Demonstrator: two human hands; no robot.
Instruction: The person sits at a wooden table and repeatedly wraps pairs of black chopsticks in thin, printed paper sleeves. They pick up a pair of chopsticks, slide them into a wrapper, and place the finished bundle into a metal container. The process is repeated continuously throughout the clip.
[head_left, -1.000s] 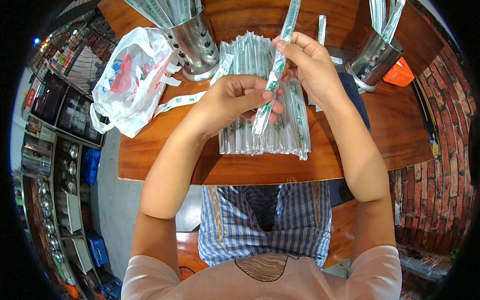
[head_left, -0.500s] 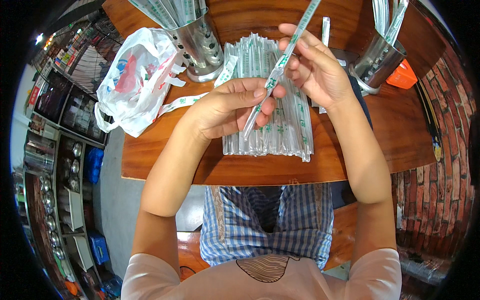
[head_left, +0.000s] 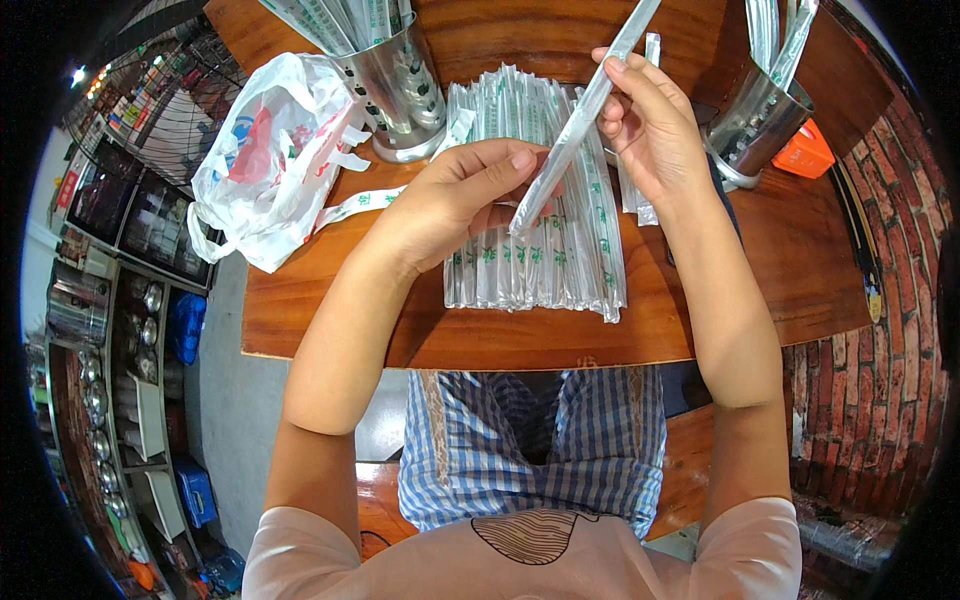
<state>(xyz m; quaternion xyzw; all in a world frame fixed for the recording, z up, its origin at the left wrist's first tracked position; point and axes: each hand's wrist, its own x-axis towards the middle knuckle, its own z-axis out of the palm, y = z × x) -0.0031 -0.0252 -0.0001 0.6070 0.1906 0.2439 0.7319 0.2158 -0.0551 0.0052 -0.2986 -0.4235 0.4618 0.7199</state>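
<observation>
Hands point(head_left: 652, 140) above a wooden table point(head_left: 330, 315), brick wall point(head_left: 865, 390) at right.

Both forearms point(head_left: 345, 340) angle inward and forward, the left hand point(head_left: 468, 190) loosely curled, the right hand point(head_left: 657, 140) farther out in a fingertip pinch

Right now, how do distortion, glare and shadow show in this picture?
In the head view, fisheye bows the front edge of the wooden table; in the head view, highlights glint on the left metal cup and held slim packet; in the head view, shadow darkens wood beside the left forearm.
</observation>
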